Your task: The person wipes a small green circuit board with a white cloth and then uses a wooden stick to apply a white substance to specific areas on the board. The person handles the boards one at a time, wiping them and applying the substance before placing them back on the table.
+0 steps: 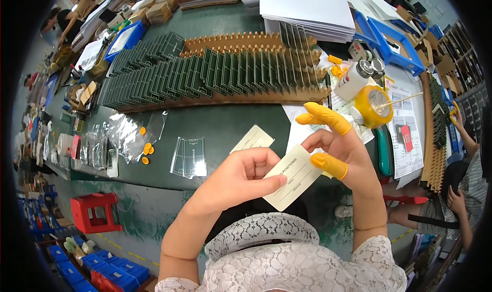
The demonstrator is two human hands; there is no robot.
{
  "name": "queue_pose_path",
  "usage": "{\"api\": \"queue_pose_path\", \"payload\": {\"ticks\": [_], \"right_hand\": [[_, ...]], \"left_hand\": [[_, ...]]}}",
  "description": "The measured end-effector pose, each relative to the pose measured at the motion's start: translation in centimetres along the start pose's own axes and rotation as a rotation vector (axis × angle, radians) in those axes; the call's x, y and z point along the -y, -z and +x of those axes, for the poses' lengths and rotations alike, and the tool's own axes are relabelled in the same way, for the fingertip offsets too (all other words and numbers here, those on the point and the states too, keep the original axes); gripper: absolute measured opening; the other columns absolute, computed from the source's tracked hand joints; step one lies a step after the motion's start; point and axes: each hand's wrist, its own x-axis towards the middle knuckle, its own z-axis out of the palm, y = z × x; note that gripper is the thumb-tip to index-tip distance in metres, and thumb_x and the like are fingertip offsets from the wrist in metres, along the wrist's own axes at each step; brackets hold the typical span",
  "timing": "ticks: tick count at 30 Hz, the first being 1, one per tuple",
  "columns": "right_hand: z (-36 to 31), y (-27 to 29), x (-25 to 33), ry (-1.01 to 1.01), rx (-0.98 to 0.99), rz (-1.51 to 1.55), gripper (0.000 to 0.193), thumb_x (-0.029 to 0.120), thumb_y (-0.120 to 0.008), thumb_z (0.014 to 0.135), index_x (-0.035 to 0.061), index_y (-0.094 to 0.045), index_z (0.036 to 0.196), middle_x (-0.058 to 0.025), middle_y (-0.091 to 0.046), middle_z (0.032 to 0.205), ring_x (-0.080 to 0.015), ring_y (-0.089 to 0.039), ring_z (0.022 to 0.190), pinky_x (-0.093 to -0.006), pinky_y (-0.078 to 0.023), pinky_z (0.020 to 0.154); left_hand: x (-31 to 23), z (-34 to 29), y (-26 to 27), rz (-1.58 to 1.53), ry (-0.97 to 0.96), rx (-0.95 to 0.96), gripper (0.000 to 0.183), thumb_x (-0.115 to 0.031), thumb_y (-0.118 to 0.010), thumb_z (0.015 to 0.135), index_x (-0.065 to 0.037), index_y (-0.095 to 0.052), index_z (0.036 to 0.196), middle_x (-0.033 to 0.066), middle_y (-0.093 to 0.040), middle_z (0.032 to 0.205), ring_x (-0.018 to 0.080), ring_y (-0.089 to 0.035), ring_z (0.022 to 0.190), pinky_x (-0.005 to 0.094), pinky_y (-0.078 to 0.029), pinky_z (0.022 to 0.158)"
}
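Cream card: you are pinching it w/ both hands above tabletop; left hand fingers clenched on lower edge, right hand thumb & yellow-cotted fingers gripping upper end.

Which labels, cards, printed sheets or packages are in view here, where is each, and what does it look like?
Cream card: rectangular, faint print, held between left hand and right hand.
Second cream card: flat on the green table.
Clear plastic bags: crumpled, left of the cards.
Printed sheet: white, at right, with a small red tag.
White paper stack: top centre.
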Motion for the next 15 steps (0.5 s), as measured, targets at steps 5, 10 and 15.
{"api": "queue_pose_path", "payload": {"ticks": [5, 10, 15], "right_hand": [[0.5, -1.0, -0.1, -0.1, 0.07, -0.061, 0.083, -0.002, -0.076, 0.08, 0.0035, -0.031, 0.15, -0.01, -0.049, 0.137, -0.0122, -0.059, 0.097, -0.0307, -0.046, 0.092], [0.7, -0.9, -0.3, 0.295, -0.107, -0.555, 0.075, -0.006, -0.073, 0.08, 0.0043, -0.04, 0.146, -0.0116, -0.052, 0.134, -0.0157, -0.061, 0.1, -0.0321, -0.045, 0.094], [1.0, -1.1, -0.8, 0.674, -0.138, -0.913, 0.062, -0.007, -0.075, 0.077, 0.002, -0.052, 0.133, -0.0146, -0.057, 0.128, -0.0262, -0.064, 0.099, -0.0353, -0.047, 0.092]], "left_hand": [[0.2, 0.1, 0.6, 0.147, -0.075, -0.059, 0.016, -0.008, -0.071, 0.088, 0.0, -0.062, 0.098, 0.0013, -0.068, 0.091, 0.006, -0.062, 0.081, 0.023, -0.049, 0.073], [-0.6, -0.5, 1.8, 0.695, -0.547, -0.58, 0.03, -0.014, -0.075, 0.085, 0.0, -0.059, 0.107, 0.0052, -0.065, 0.1, 0.0134, -0.06, 0.099, 0.0306, -0.046, 0.091], [0.0, -3.3, 1.9, -0.057, -0.084, -0.287, 0.03, -0.025, -0.046, 0.101, 0.002, -0.058, 0.106, 0.0155, -0.065, 0.099, 0.0218, -0.065, 0.095, 0.0341, -0.052, 0.086]]}}
